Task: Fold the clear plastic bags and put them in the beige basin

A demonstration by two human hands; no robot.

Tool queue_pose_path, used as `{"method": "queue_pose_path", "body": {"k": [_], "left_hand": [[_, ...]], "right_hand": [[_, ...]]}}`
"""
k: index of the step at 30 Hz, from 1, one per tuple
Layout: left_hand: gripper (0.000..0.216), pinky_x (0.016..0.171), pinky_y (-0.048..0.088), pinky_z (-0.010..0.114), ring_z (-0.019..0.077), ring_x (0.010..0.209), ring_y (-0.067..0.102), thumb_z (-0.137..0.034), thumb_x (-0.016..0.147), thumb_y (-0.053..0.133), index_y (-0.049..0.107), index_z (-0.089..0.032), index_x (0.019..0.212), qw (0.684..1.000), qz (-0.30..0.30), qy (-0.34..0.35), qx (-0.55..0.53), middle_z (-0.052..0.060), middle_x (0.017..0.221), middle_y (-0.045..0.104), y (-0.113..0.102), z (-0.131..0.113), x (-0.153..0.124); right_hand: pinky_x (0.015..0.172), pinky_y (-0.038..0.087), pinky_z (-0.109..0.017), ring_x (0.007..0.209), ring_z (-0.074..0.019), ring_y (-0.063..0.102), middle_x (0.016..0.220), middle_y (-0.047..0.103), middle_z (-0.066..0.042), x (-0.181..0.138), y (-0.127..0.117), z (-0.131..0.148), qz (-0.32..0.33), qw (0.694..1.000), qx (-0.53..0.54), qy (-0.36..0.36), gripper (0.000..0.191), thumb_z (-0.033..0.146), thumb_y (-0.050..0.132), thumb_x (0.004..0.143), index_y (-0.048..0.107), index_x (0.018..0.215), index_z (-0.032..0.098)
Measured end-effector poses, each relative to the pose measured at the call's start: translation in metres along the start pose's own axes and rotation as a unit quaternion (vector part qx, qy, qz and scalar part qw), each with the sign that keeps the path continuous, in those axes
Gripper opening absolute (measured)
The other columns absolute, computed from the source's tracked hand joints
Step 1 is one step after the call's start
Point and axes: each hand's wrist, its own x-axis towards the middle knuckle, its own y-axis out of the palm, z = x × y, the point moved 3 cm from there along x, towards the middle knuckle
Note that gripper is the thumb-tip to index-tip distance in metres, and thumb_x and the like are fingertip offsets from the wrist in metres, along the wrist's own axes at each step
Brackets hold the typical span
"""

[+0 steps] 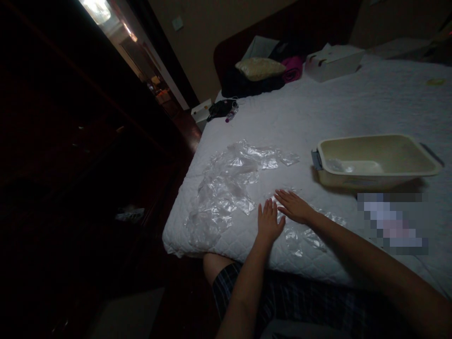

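While most of the clear, crinkled plastic pieces (229, 183) lie loose on the left part of the white, diamond-quilted bedspread (275, 117), overlapping in a broad, uneven spread, nothing there looks stacked or squared up, so I judge that this portion is largely untended. Some pieces in it look fairly flat, others rumpled; how many there are cannot be counted in this dim light.

Just to the right of that spread is the left hand (270, 223), palm down, its fingers extended and slightly parted, the thumb out to the side. Close beside it, the right hand (294, 207) is laid flat too, fingers stretched out and nearly together. Neither pinches anything that shows; whether the palms press on plastic or on cloth, I cannot tell.

A smaller scatter of clear, shiny plastic (303, 238) lies below the right hand and forearm, apart from the main spread and also without any neat order.

Farther right stands the cream, rectangular plastic tub with grey end handles (367, 181). Something pale and clear sits low inside it, too blurred to identify, with plenty of bare wall around it. As it stands, the work seems early, with most pieces left outside the tub.
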Motion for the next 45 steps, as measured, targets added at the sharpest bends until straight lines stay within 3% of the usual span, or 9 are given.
{"method": "queue_pose_path", "body": {"k": [2,9,15,20,29,33,36,40,45], "left_hand": [[0.061,0.115,0.017,0.053,0.0259,0.140,0.023,-0.044,0.090,0.039,0.029,-0.013,0.141,1.000,0.002,-0.003,-0.002,0.014,0.149,0.029,0.000,0.000,-0.001],[0.060,0.115,0.017,0.053,0.0254,0.141,0.021,-0.044,0.091,0.039,0.029,-0.013,0.141,1.000,0.000,-0.008,-0.014,0.014,0.149,0.029,-0.004,-0.002,-0.004],[0.060,0.114,0.018,0.055,0.0261,0.141,0.020,-0.043,0.090,0.043,0.028,-0.015,0.142,0.999,0.029,-0.013,-0.032,0.014,0.150,0.028,-0.015,-0.006,-0.017],[0.059,0.115,0.017,0.052,0.0238,0.141,0.020,-0.043,0.090,0.044,0.029,-0.019,0.142,0.994,0.073,0.058,-0.065,0.011,0.150,0.027,-0.027,-0.001,-0.037],[0.060,0.115,0.017,0.050,0.0226,0.142,0.017,-0.043,0.090,0.042,0.026,-0.017,0.143,0.995,0.058,0.069,-0.046,0.011,0.151,0.025,-0.021,0.004,-0.042],[0.064,0.116,0.016,0.049,0.0230,0.142,0.014,-0.045,0.089,0.044,0.024,-0.016,0.143,0.996,0.052,0.071,-0.031,0.012,0.152,0.021,-0.018,0.005,-0.043],[0.066,0.115,0.016,0.050,0.0235,0.143,0.013,-0.045,0.088,0.044,0.024,-0.015,0.143,0.996,0.051,0.074,-0.025,0.012,0.153,0.020,-0.017,0.005,-0.043],[0.067,0.115,0.017,0.051,0.0240,0.143,0.011,-0.046,0.088,0.043,0.022,-0.015,0.144,0.996,0.051,0.077,-0.013,0.013,0.153,0.018,-0.016,0.005,-0.042],[0.066,0.114,0.018,0.052,0.0250,0.143,0.010,-0.046,0.089,0.042,0.021,-0.014,0.144,0.994,0.042,0.099,0.004,0.013,0.153,0.018,-0.016,0.004,-0.045]], "right_hand": [[0.108,0.025,-0.049,0.136,-0.0258,0.028,0.147,0.034,-0.012,-0.005,-0.003,-0.012,-0.003,1.000,-0.016,-0.002,0.058,0.048,0.033,0.092,0.038,0.141,0.018],[0.110,0.016,-0.053,0.137,-0.0270,0.028,0.147,0.034,-0.012,-0.030,-0.017,-0.065,-0.010,0.994,-0.057,0.091,0.061,0.051,0.032,0.091,0.034,0.143,0.020],[0.109,0.017,-0.054,0.136,-0.0272,0.028,0.148,0.032,-0.010,-0.030,-0.014,-0.067,-0.003,0.995,-0.048,0.086,0.059,0.052,0.031,0.091,0.035,0.142,0.024],[0.109,0.018,-0.054,0.136,-0.0278,0.029,0.149,0.031,-0.009,-0.029,-0.018,-0.070,0.007,0.997,-0.027,0.072,0.057,0.053,0.034,0.090,0.039,0.140,0.027],[0.106,0.025,-0.053,0.134,-0.0306,0.032,0.147,0.033,-0.015,-0.032,-0.035,-0.077,0.043,0.998,-0.007,0.055,0.070,0.061,0.038,0.085,0.038,0.141,0.019],[0.104,0.031,-0.050,0.130,-0.0306,0.039,0.143,0.040,-0.019,-0.023,-0.053,-0.063,0.003,0.997,-0.002,0.075,0.065,0.052,0.035,0.090,0.041,0.138,0.010],[0.106,0.032,-0.045,0.130,-0.0276,0.040,0.142,0.041,-0.018,-0.012,-0.055,-0.030,0.002,1.000,-0.002,0.009,0.055,0.042,0.032,0.093,0.044,0.136,0.010],[0.105,0.032,-0.048,0.131,-0.0267,0.038,0.143,0.042,-0.013,-0.003,-0.036,0.007,0.046,0.995,0.017,-0.085,0.051,0.044,0.035,0.093,0.046,0.136,0.018],[0.104,0.031,-0.052,0.132,-0.0301,0.037,0.144,0.038,-0.016,-0.001,-0.017,-0.010,0.044,0.999,-0.016,-0.023,0.055,0.048,0.036,0.092,0.045,0.136,0.017]]}}
